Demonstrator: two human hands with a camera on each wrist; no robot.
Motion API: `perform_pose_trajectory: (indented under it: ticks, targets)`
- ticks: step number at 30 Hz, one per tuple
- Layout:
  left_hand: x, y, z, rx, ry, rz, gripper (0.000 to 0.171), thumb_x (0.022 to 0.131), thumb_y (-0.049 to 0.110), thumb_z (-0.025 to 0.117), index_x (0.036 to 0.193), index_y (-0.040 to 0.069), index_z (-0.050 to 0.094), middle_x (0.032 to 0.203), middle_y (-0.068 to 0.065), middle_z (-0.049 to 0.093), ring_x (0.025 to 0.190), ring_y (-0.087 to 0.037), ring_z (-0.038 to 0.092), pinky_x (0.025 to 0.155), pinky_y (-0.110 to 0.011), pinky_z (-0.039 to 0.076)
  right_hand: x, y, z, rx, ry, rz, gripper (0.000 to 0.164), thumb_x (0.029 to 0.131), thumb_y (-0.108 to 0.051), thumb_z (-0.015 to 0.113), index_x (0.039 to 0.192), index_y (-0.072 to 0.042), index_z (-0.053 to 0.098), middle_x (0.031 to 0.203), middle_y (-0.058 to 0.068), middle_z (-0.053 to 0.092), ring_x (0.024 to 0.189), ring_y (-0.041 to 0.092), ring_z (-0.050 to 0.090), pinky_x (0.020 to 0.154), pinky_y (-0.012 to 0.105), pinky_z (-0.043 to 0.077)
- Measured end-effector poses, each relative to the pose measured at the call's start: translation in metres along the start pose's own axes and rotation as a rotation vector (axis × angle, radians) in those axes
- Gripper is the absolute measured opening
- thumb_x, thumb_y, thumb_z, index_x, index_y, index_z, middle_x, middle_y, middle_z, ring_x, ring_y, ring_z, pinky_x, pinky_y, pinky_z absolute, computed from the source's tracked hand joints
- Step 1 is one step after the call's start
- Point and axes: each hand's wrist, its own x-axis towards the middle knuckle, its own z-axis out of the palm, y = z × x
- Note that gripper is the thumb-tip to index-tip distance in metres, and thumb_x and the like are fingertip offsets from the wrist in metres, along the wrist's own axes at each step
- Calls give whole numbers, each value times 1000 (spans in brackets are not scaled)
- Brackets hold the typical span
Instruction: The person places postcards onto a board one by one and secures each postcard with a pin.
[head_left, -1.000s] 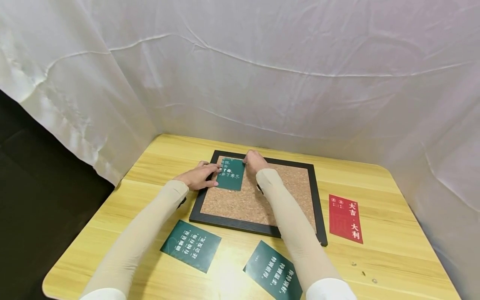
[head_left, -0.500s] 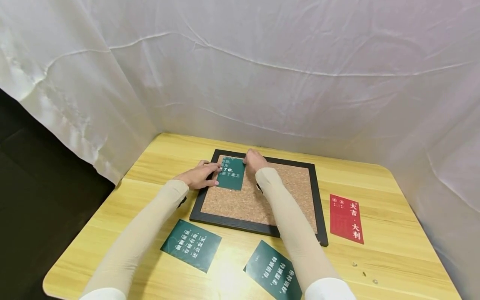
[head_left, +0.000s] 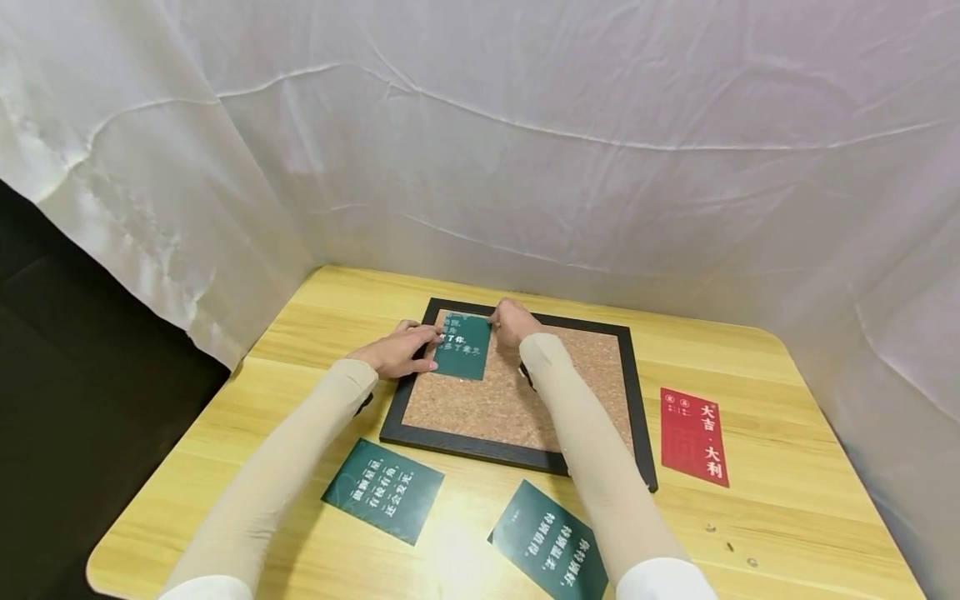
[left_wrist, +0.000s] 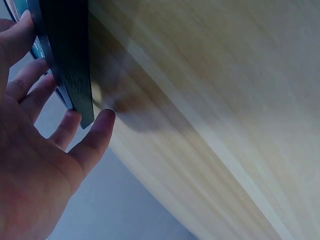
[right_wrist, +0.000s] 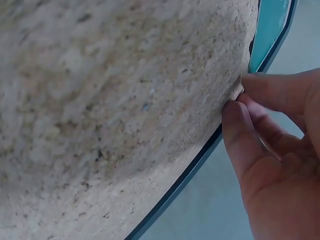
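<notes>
A green card (head_left: 462,348) with white writing lies on the upper left of a black-framed cork board (head_left: 480,412). My left hand (head_left: 397,350) reaches over the board's left frame, its fairly straight fingers resting on the card's left edge. In the left wrist view the fingers spread around the dark frame (left_wrist: 70,60). My right hand (head_left: 514,322) is at the card's upper right corner. Seen from the right wrist, its thumb and fingers pinch together against the cork (right_wrist: 125,110) beside the green card (right_wrist: 269,35); they mostly hide a small pin-like thing between the tips.
On the wooden table (head_left: 285,400), two more green cards lie in front of the board, one at left (head_left: 384,492) and one at right (head_left: 551,542). A red card (head_left: 692,437) lies right of the board. Small bits (head_left: 730,547) lie nearer. Pale curtain (head_left: 525,167) hangs behind.
My right hand and forearm have shifted slightly to the right, still at the card's corner. The left hand and the cards stay as they were.
</notes>
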Motion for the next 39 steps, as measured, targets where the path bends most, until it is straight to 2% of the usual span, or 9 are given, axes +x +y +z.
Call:
perform_pose_trajectory:
  ticks: [4,8,12,14,16,21,28,34,39]
  targets:
    - [-1,1,-1,-8,1,-3,56,105,29,62,153,4,47,170,-15,29,155,-45,21,124,-60,28,-3,-2,-2,25,-6,28,46,100,8,49,139,-9,66,148,9,61,137,28,59,76,31,45]
    - [-1,2,-2,-9,-7,-10,57,105,29,62,153,4,47,171,-14,28,156,-45,20,124,-60,27,-5,-4,-2,-4,-3,2,45,99,11,48,137,-6,67,145,13,63,135,28,61,78,33,44]
    - [-1,2,-2,-9,-12,-9,58,105,30,62,154,5,45,171,-14,27,156,-45,19,124,-61,27,-6,-6,-1,-77,7,-39,44,97,12,49,134,-3,68,143,17,64,131,31,63,93,32,55]
    - [-2,2,-2,-8,-10,-3,58,105,29,62,155,4,45,171,-15,28,155,-46,19,124,-62,27,-6,-8,-1,-100,8,-42,41,99,10,50,134,-2,67,144,19,62,133,33,61,105,38,55]
    - [-2,2,-2,-7,-7,2,57,105,29,61,154,4,45,170,-15,28,155,-46,20,123,-62,28,-5,-9,0,-123,3,-34,38,101,8,51,135,0,66,143,20,58,132,34,60,108,42,53]
    - [-2,1,-1,-8,0,7,56,105,29,61,153,4,46,170,-15,29,155,-46,20,123,-62,28,1,-10,4,-170,-3,-12,33,103,4,52,132,1,68,139,20,57,125,34,61,107,44,53]
    - [0,1,-1,-2,-7,12,57,105,29,61,153,4,46,170,-15,28,155,-47,21,123,-62,28,5,-8,7,-261,1,-34,30,104,2,53,126,1,73,134,21,60,122,33,60,105,43,54]
    - [1,0,1,2,-4,5,56,105,30,62,153,4,47,170,-14,28,155,-45,21,124,-61,28,2,-8,8,-214,10,-14,32,103,2,54,131,0,70,133,19,59,121,32,59,104,42,54]
    - [0,0,3,5,0,18,56,105,28,62,153,3,47,170,-16,29,154,-46,22,123,-61,28,-2,-9,10,-162,2,21,30,105,-1,51,130,0,69,130,16,55,114,30,60,95,39,54]
